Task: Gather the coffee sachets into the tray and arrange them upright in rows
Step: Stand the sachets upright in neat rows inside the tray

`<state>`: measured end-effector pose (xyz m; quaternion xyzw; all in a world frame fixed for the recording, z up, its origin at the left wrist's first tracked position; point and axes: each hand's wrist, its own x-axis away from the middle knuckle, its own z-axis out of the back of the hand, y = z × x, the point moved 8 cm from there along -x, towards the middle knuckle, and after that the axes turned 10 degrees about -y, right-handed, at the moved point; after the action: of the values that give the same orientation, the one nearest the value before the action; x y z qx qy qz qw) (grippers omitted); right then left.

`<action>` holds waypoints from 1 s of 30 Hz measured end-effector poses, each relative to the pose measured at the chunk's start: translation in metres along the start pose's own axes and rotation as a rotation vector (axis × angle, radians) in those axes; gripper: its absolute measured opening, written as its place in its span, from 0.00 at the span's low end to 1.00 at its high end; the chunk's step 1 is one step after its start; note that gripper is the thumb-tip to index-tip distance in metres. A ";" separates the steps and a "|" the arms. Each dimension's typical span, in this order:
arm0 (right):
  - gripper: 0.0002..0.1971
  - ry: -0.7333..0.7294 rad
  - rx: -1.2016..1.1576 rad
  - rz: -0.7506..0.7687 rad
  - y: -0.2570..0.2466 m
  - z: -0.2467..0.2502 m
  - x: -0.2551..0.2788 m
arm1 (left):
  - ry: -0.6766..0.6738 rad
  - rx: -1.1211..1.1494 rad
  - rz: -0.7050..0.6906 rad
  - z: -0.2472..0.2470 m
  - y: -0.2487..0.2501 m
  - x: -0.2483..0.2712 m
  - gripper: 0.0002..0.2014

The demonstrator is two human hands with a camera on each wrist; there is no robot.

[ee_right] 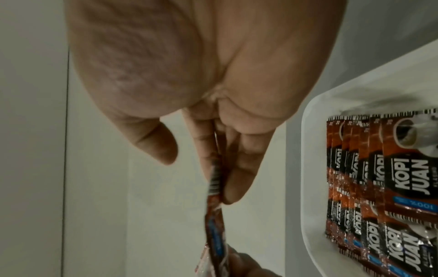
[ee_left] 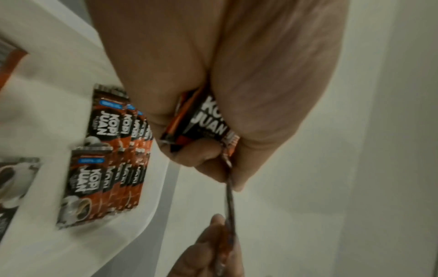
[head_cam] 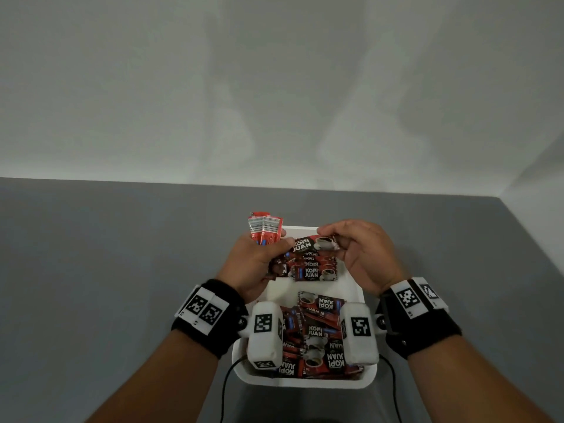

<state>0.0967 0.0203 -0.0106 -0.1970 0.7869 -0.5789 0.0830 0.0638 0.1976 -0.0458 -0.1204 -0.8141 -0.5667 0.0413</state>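
Observation:
The white tray lies on the grey table right in front of me. At its far end, red-and-black Kopi Juan sachets stand in upright rows, also seen as rows and rows. A loose pile of sachets fills the near end. Above the rows, one sachet is stretched between both hands. My left hand pinches its left end while gripping a bunch of sachets whose backs stick up. My right hand pinches the right end; there the sachet shows edge-on.
The grey table stretches to either side of the tray and ends at a pale wall behind. Black cables hang from the wrist cameras near the tray's front rim.

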 end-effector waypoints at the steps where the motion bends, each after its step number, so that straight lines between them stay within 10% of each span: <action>1: 0.05 0.012 0.060 -0.008 0.001 0.000 0.000 | 0.026 -0.037 -0.027 0.001 0.005 0.000 0.07; 14: 0.16 0.113 0.527 0.006 -0.003 0.006 0.008 | 0.153 -0.197 -0.079 0.012 0.012 -0.002 0.12; 18: 0.25 -0.119 1.132 0.014 -0.006 -0.021 0.014 | 0.086 -0.248 -0.051 -0.005 0.007 -0.005 0.16; 22: 0.06 -0.272 1.263 -0.011 0.010 -0.031 0.009 | 0.071 -0.197 -0.029 -0.020 0.000 -0.008 0.10; 30: 0.13 -0.005 0.624 -0.172 0.013 -0.006 0.005 | 0.034 0.204 0.123 -0.010 -0.015 -0.005 0.18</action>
<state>0.0873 0.0270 -0.0206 -0.2291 0.5516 -0.7967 0.0920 0.0643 0.1820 -0.0572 -0.1558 -0.8578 -0.4791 0.1021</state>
